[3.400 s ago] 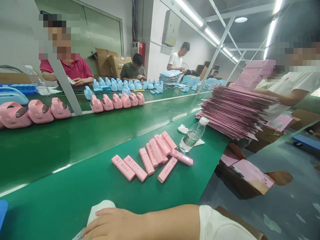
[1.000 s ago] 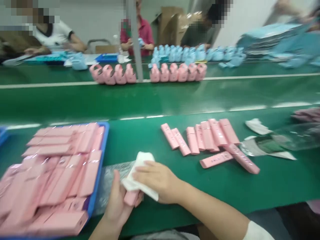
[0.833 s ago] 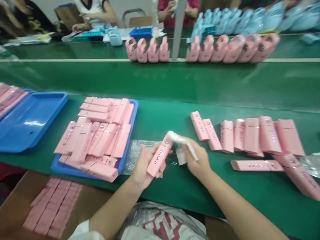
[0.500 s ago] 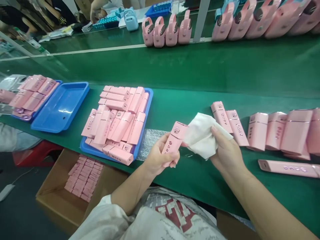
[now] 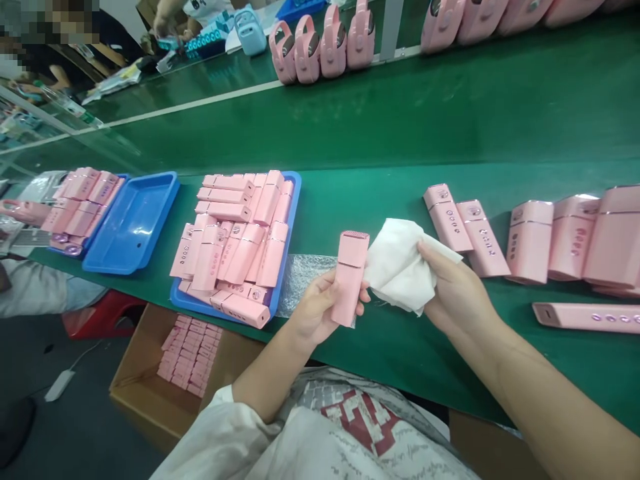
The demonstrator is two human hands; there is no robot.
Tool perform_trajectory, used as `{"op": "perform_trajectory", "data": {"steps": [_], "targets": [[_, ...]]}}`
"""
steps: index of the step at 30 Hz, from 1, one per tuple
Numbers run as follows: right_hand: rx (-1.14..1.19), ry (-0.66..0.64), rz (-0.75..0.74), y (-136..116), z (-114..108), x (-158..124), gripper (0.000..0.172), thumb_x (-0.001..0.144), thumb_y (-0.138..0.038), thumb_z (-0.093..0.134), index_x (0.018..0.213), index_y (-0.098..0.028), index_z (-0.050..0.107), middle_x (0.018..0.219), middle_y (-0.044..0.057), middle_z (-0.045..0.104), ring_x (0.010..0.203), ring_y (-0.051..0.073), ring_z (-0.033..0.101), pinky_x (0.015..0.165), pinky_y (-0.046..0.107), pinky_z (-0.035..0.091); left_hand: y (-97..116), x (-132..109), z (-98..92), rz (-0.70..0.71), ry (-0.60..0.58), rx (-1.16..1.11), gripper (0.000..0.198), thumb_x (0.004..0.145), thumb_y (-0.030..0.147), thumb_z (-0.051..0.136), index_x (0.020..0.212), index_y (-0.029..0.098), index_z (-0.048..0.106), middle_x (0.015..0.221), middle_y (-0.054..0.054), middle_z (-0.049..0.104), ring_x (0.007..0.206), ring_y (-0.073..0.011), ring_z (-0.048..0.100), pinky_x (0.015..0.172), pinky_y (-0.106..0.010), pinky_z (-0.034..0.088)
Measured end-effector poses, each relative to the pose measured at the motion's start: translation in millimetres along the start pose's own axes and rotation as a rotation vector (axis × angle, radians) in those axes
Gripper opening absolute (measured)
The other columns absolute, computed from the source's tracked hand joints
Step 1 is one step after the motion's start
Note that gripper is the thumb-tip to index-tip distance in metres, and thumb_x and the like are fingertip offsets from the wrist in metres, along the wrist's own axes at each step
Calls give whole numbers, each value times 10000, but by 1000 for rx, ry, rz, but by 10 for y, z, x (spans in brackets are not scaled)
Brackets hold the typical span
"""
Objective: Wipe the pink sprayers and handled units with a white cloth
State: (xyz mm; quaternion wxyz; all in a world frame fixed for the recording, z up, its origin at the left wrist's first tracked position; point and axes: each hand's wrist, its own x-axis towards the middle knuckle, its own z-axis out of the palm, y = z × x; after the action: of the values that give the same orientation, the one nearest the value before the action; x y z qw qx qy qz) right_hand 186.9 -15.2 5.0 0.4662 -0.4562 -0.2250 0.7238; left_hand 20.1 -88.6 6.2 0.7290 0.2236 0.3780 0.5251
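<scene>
A slim pink device (image 5: 350,277) with a silver band and a fine-slotted top end is gripped in my left hand (image 5: 320,307). It stands nearly upright, with a plain face towards me; its exact kind I cannot tell. Between thumb and fingers my right hand (image 5: 455,283) pinches a white cloth (image 5: 400,267), spread out just right of the device. Left of my hands, a blue tray (image 5: 296,207) is heaped with similar pink devices. Bubble wrap (image 5: 310,270) lies on the bench between that tray and my left hand.
More pink devices (image 5: 531,240) stand or lean at the right, and one (image 5: 585,316) lies flat. A second blue tray (image 5: 133,227) is further left. Below the bench sits a cardboard box (image 5: 143,373) of pink pieces. Pink handled items (image 5: 309,50) line the upper shelf. People work beyond.
My left hand has turned the pink device, so its plain face shows instead of the face with buttons. The cloth stays in my right hand. The view has shifted slightly.
</scene>
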Motion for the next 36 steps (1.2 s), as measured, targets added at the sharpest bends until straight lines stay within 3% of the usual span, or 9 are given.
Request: {"op": "perform_trajectory", "data": {"steps": [3, 7, 11, 16, 19, 22, 25, 28, 36], "targets": [[16, 1, 23, -4, 10, 13, 286, 757, -360, 677, 974, -174, 669, 1009, 87, 711, 962, 266, 678, 761, 382, 605, -9, 4, -9, -21, -11, 23, 487, 739, 523, 688, 992, 107, 659, 818, -100, 664, 668, -141, 591, 597, -244, 473], [49, 29, -8, -3, 20, 20, 294, 758, -354, 675, 990, -173, 663, 1003, 84, 711, 969, 263, 674, 768, 378, 601, 7, 23, 36, -22, -9, -53, 460, 786, 471, 662, 1104, 139, 640, 848, -71, 673, 648, -128, 608, 575, -231, 484], [45, 23, -118, -3, 24, 24, 291, 779, -381, 649, 1000, -191, 658, 1014, 72, 706, 971, 251, 671, 753, 358, 601, 40, 46, 88, -35, -4, -78, 437, 833, 437, 607, 1141, 128, 625, 820, -50, 647, 571, -102, 580, 518, -220, 460], [-73, -74, -301, 21, 10, -31, 343, 808, -487, 616, 1027, -224, 645, 969, 34, 699, 953, 213, 663, 742, 313, 583, 26, 48, 98, -72, -7, -4, 412, 859, 444, 561, 1097, 113, 620, 804, -50, 627, 526, -91, 556, 476, -217, 430], [-161, -163, -326, 45, -20, -67, 359, 832, -507, 588, 1051, -230, 646, 868, 18, 688, 828, 184, 663, 664, 284, 565, -4, 35, 106, -42, -5, 123, 368, 832, 464, 598, 913, 106, 623, 775, -54, 632, 478, -89, 551, 423, -207, 397], [-277, -242, -377, 33, -34, -100, 370, 858, -506, 550, 1057, -215, 663, 837, 13, 685, 717, 158, 644, 597, 262, 537, -29, 23, 121, -6, 12, 254, 378, 822, 475, 612, 921, 110, 611, 765, -49, 638, 448, -80, 534, 393, -197, 379], [-458, -289, -520, -18, -14, -136, 335, 858, -471, 559, 1038, -225, 696, 949, 18, 706, 852, 182, 666, 768, 302, 550, -46, 18, 125, 27, 49, 336, 402, 838, 492, 585, 990, 120, 613, 772, -42, 635, 447, -69, 523, 388, -188, 377], [-538, -314, -558, -50, 8, -145, 296, 837, -433, 587, 1037, -254, 713, 1108, 5, 690, 1097, 221, 621, 980, 352, 482, -55, 20, 111, 44, 70, 393, 400, 852, 498, 561, 1005, 133, 625, 768, -32, 623, 448, -62, 514, 384, -183, 374], [-679, -359, -595, 47, -22, -48, 285, 820, -346, 605, 1073, -258, 703, 1171, -5, 665, 1140, 222, 604, 1030, 361, 455, -48, 39, 78, 1, 121, 435, 380, 862, 485, 547, 895, 115, 632, 689, -14, 584, 414, -54, 480, 363, -182, 340]]}}
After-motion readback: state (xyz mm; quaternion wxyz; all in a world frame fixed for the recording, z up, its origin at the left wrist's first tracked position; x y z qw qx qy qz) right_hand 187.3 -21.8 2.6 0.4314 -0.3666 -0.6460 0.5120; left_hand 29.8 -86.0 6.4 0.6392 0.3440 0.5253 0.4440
